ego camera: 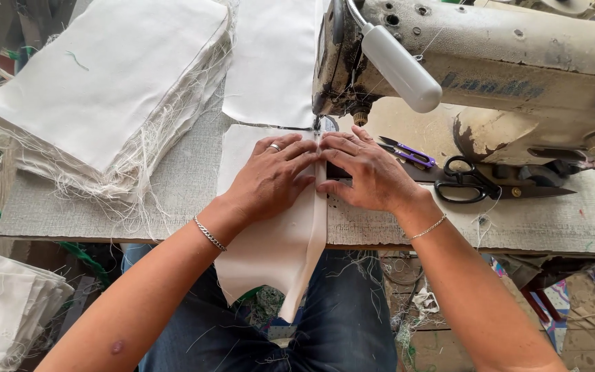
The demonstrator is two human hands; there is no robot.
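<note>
My left hand lies flat on a white cloth piece, pressing it to the sewing table just before the needle. My right hand rests palm down beside it on the cloth's right folded edge, fingertips near the presser foot. The cloth hangs off the table's front edge over my lap. Behind the needle, sewn white cloth runs away across the table. The worn cream sewing machine stands over my right hand.
A tall stack of white cloth pieces with frayed threads sits at the left of the table. Black scissors and purple thread snips lie right of my right hand. More white cloth is piled low at the left.
</note>
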